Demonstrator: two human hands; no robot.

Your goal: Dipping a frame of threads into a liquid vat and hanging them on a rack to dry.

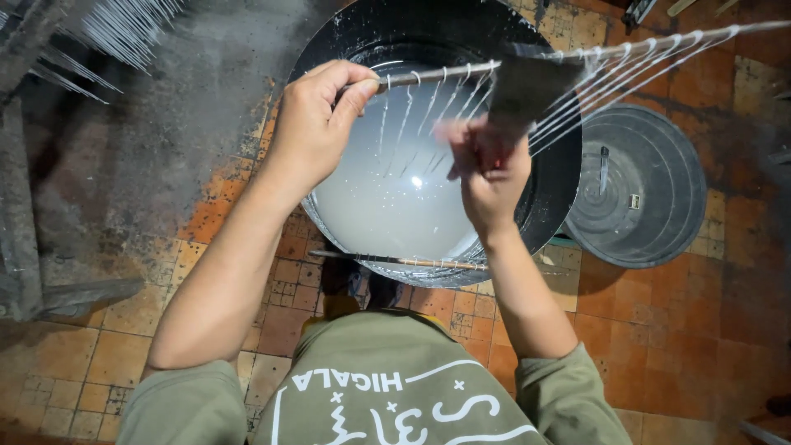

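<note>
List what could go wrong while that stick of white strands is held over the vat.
1. The left hand grips only one end of the stick; it may tip, swinging the strands together.
2. The blurred right hand works among them with a dark flat tool and might knock some loose.
3. Drips may miss the vat onto the tiled floor.

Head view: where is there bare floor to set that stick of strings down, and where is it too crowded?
Bare tiles lie right of the person, below the grey lid, and at lower left beside the left arm. The dusty floor left of the black tub is bare too. It is crowded over the tub, where the left hand holds the stick and the right hand a dark scraper.
</note>
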